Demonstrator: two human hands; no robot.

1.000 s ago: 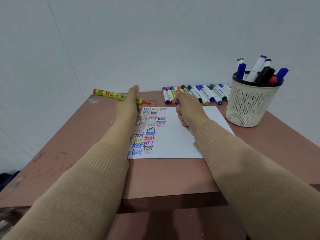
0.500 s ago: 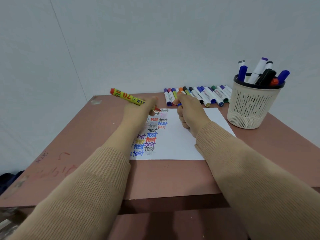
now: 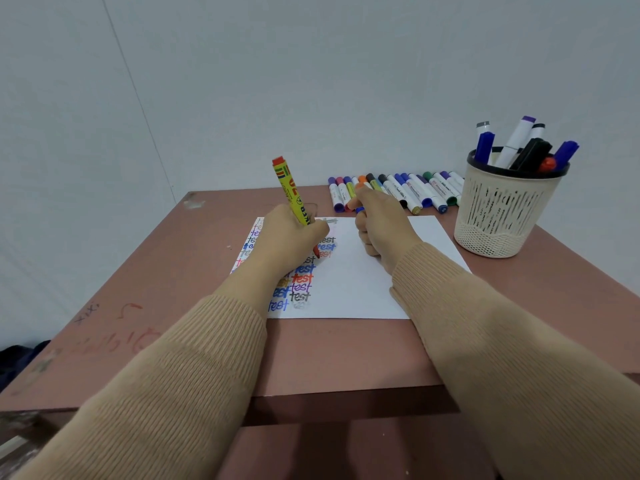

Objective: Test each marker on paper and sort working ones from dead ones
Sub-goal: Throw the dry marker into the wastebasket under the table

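My left hand grips a yellow marker with a red end, held nearly upright, its red tip down on the white paper. The paper carries columns of the word "test" in several colours on its left half. My right hand rests curled on the paper's top edge and holds a small cap, of which blue and orange show at the fingers. A row of several capped markers lies on the table beyond the paper.
A cream perforated cup with several markers standing in it sits at the right on the brown table. A white wall runs close behind the table. Red scribbles mark the table's left side.
My left hand swung the yellow marker from lying level above the paper to nearly upright and brought its tip down onto the sheet. My right hand stayed in place.
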